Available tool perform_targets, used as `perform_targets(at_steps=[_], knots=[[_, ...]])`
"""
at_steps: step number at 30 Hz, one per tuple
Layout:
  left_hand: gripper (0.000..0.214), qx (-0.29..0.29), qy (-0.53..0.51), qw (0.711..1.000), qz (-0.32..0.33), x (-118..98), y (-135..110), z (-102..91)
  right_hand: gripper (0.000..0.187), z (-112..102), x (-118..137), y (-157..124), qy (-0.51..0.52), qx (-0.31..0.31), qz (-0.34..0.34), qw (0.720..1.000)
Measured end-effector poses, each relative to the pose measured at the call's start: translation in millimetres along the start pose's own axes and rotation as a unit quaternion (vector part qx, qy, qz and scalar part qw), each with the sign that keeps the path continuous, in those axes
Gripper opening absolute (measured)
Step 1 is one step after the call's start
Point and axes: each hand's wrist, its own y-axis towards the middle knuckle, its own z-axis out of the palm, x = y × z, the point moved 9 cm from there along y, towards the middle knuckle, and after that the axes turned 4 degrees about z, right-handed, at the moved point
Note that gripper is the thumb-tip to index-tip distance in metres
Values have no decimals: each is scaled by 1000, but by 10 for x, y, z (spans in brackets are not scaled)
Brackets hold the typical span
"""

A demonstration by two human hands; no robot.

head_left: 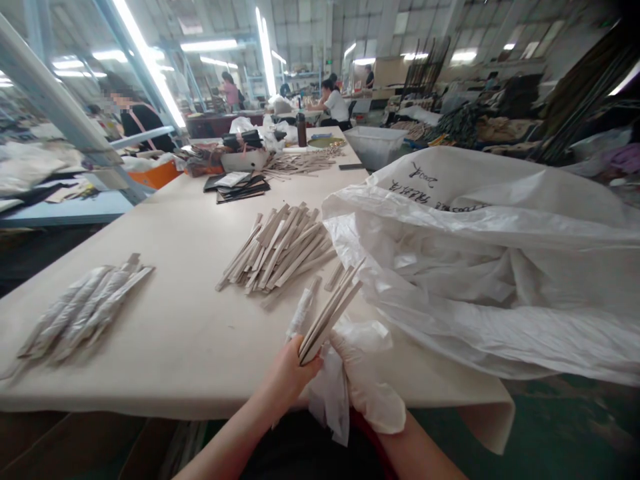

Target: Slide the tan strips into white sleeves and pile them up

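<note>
Simply long, narrow beige strips [331,319]

Slim bundle of flat beige strips [331,315], aslant in the left hand [294,365], tips toward upper right.

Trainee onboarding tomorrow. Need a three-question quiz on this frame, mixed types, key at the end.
1. What does the left hand hold? A) a bottle B) thin strips C) scissors
2. True or false: on the table, the loose pile lies between the wrapped bundles and the large white bag.
3. Fill in: the right hand wears a pale ____.

Key: 1. B; 2. True; 3. glove
</note>
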Motion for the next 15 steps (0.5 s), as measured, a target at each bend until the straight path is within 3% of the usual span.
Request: perform_targets(at_steps=[4,10,15], knots=[[9,-20,14,1000,-6,-67,73,-63,28,-100,-9,-70,-18,-30,18,999],[14,-14,6,1000,-7,-269,231,-165,27,-150,-80,-127,-228,-43,16,972],[29,8,-69,997,-34,-129,19,-276,41,-223,26,-39,-100,-88,51,990]])
